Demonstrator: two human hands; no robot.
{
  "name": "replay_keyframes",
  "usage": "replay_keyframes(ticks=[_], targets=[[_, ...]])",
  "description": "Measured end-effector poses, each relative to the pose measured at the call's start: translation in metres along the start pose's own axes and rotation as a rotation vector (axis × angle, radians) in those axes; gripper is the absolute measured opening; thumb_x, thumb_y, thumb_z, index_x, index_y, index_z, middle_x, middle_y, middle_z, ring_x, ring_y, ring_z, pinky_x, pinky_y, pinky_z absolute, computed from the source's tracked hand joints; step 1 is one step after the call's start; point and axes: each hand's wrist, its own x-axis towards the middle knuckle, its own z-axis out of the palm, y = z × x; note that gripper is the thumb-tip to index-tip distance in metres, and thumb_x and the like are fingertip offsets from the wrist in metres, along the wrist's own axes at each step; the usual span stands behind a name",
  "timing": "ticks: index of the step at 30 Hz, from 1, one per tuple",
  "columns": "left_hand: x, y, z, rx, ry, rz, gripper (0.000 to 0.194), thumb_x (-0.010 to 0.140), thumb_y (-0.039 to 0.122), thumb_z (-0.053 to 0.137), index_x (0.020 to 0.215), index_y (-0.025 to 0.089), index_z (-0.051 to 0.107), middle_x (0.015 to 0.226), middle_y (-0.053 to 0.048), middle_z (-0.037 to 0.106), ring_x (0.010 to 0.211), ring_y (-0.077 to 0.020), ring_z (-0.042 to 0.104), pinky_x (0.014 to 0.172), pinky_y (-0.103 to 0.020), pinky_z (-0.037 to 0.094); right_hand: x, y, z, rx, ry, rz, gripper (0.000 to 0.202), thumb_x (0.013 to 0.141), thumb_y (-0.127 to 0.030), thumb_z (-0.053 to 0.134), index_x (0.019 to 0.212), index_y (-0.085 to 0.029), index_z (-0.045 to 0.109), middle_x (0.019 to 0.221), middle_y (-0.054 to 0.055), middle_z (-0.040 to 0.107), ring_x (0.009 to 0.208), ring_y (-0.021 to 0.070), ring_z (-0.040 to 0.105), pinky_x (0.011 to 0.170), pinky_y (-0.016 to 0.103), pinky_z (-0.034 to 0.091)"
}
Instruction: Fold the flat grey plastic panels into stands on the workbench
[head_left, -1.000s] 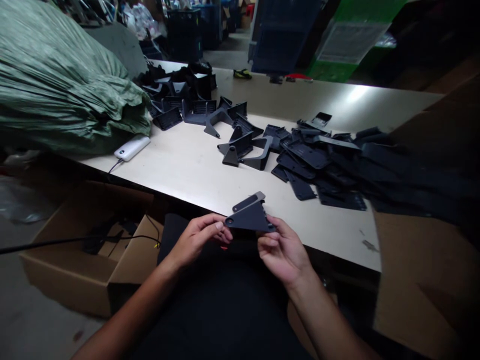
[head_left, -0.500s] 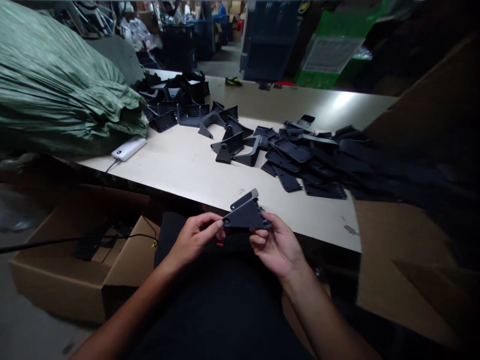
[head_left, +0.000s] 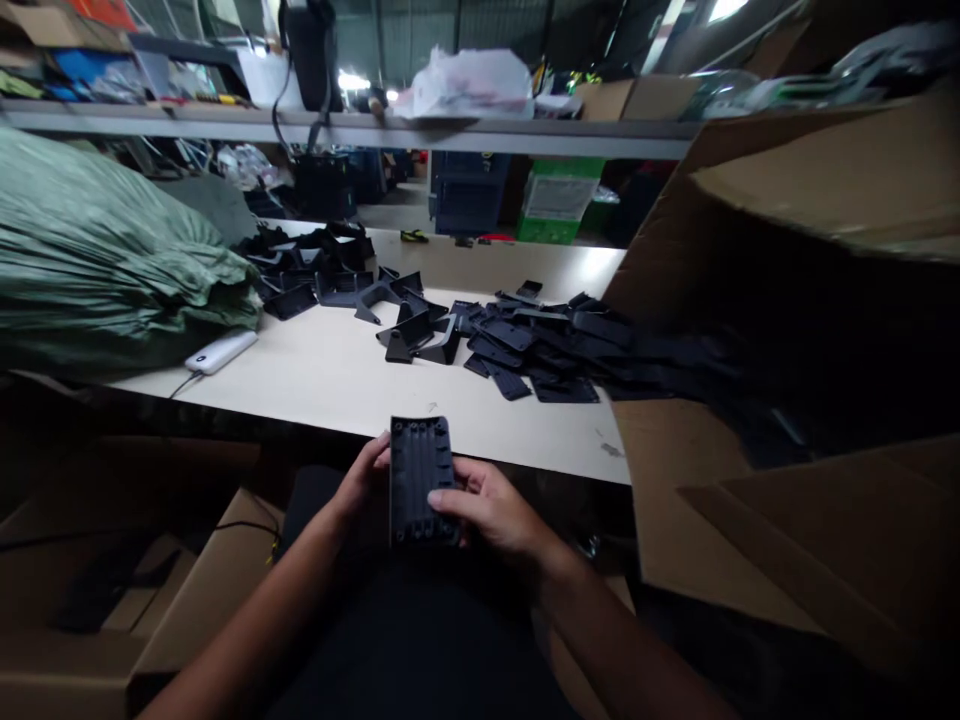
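black ribbed part [head_left: 418, 470] between both hands [head_left: 499, 510], right thumb [head_left: 448, 500] on it

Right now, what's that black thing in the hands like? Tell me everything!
The black part looks like hard plastic. The side facing us is a tall rectangle with long ridges down the middle and round bits near both ends. Its back is hidden. It's held near the table. The right hand has its thumb on that face; the left hand is at the left edge.
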Motion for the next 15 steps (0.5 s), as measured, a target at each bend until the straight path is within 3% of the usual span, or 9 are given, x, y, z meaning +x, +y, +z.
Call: replay_keyframes(ticks=[8, 15], targets=[[0.004, -0.004, 0.029, -0.121, -0.166, 0.011, 0.075, 0.088, 0.072, 0.066, 0.128, 0.009, 0.072, 0.122, -0.022, 0.078, 0.114, -0.0403, 0.074, 0.100, -0.048, 0.056, -0.005, 0.019, -0.004, -0.040, 0.039, 0.014, 0.030, 0.076, -0.041, 0.083, 0.092, -0.016, 0.077, 0.067, -0.001, 0.063, 0.046, 0.0083, 0.051, 0.040, 0.022, 0.042], [-0.008, -0.005, 0.017, -0.232, -0.051, 0.157, 0.068, 0.092, 0.065, 0.064, 0.122, 0.005, 0.074, 0.120, -0.023, 0.078, 0.117, -0.0390, 0.074, 0.107, -0.052, 0.055, -0.001, 0.034, -0.007, -0.103, 0.021, -0.053, 0.039, 0.083, -0.052, 0.078, 0.099, -0.016, 0.075, 0.063, -0.005, 0.060, 0.044, 0.0082, 0.050, 0.043, 0.023, 0.040]])
